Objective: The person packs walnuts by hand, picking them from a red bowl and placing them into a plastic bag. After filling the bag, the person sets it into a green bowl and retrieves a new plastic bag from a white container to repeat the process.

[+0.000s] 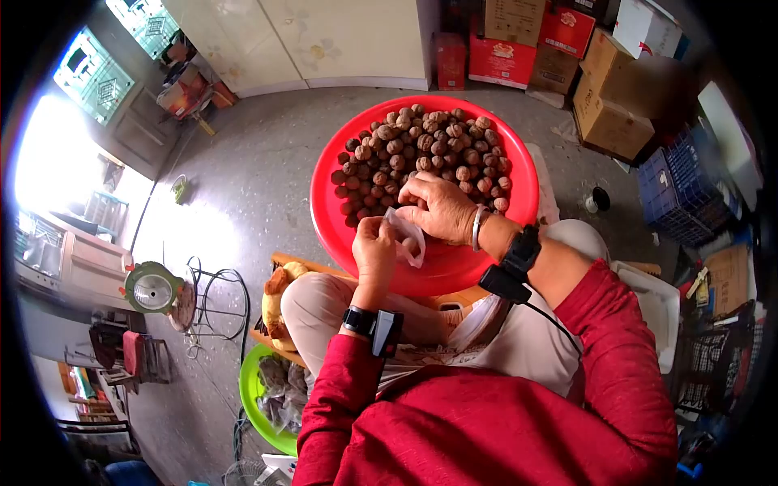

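Observation:
A small clear plastic bag [416,257] hangs over the near part of a large red basin [525,166], with at least one round brown walnut visible through its film. My left hand [374,253] pinches the bag's left side between thumb and fingers. On the other side, my right hand [440,209] is curled at the bag's upper edge, its thumb against the film; its inner fingers are partly hidden. Beyond both hands, a heap of walnuts [425,142] fills the far part of the basin.
Beside my left leg, a green basin [250,397] holds bagged items. A yellow plush object [275,304] lies against the wooden seat. Cardboard boxes [608,117] and a blue crate [677,186] stand at right. Cables [243,283] trail over the floor at left, near a green-rimmed round device [154,287].

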A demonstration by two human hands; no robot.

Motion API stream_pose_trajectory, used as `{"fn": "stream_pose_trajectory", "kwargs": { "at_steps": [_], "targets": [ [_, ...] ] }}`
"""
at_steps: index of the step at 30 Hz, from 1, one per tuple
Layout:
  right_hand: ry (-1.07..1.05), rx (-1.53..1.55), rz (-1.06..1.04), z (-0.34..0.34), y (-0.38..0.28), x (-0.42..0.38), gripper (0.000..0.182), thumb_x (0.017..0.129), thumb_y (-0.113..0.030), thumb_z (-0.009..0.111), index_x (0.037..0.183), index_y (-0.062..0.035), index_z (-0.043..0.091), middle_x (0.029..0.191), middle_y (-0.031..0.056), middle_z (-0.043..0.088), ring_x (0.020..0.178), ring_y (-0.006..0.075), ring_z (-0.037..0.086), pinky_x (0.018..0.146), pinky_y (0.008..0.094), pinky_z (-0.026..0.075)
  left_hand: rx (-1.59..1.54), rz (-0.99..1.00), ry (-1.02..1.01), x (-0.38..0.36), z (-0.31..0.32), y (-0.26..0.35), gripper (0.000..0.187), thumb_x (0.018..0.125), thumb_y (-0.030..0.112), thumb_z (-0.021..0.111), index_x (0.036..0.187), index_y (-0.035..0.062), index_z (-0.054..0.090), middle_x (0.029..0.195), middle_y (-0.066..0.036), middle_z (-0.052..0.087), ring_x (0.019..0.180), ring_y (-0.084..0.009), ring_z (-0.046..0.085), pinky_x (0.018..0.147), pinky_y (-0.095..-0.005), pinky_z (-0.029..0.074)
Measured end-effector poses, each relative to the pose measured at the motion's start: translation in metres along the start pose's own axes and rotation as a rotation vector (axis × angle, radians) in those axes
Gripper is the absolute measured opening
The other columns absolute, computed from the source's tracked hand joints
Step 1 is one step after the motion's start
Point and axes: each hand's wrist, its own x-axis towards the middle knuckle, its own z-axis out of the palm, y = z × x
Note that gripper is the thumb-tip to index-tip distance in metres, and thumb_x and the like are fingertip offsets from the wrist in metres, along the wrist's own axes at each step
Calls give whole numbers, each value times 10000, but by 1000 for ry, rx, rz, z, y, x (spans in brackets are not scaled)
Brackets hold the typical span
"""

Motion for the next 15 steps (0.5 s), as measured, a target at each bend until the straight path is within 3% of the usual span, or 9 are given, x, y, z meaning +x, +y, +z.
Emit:
{"fn": "stream_pose_trajectory", "kwargs": {
  "at_steps": [2, 3, 5, 7, 9, 15],
  "targets": [
    [-187, 52, 63, -2, 0, -2, 243, 870, -295, 659, 891, -53, 654, 805, 119, 672, 757, 256, 645, 713, 347, 509, -39, -23, 9, 0, -1, 3, 144, 931, 119, 580, 1002, -6, 575, 859, -59, 625, 718, -101, 571, 644, -248, 483],
    [-287, -6, 22, -7, 2, -3, 257, 867, -313, 661, 908, -59, 665, 787, 111, 678, 737, 262, 654, 710, 350, 512, -55, -13, 11, 5, 6, 1, 144, 931, 119, 580, 1002, -6, 575, 859, -59, 625, 718, -101, 571, 644, -248, 483],
    [-571, 120, 153, -7, -4, -16, 315, 835, -360, 658, 932, -60, 663, 833, 174, 676, 814, 345, 661, 761, 401, 513, -34, 57, 91, 5, 10, -10, 121, 921, 86, 564, 994, -8, 583, 828, -53, 623, 709, -103, 573, 634, -246, 482],
    [-593, -196, 158, 9, -1, -28, 248, 822, -329, 635, 955, -125, 680, 881, 179, 679, 885, 370, 647, 798, 435, 502, -26, 73, 111, 6, 8, -25, 122, 905, 67, 557, 996, -10, 585, 826, -55, 624, 709, -105, 575, 629, -244, 482],
    [-574, -326, 123, 14, 6, -30, 189, 791, -212, 605, 941, -126, 680, 881, 173, 680, 886, 376, 644, 782, 435, 505, -32, 100, 133, 7, 9, -25, 128, 890, 48, 550, 998, -12, 587, 825, -57, 626, 709, -108, 576, 625, -242, 482],
    [-489, -94, 60, 1, 24, -16, 211, 731, -108, 573, 913, -87, 677, 867, 170, 681, 860, 346, 655, 755, 421, 511, 131, 40, 60, -7, 2, 14, 138, 845, 117, 567, 906, 4, 616, 765, -57, 632, 673, -118, 574, 620, -276, 490]
  ]
}}
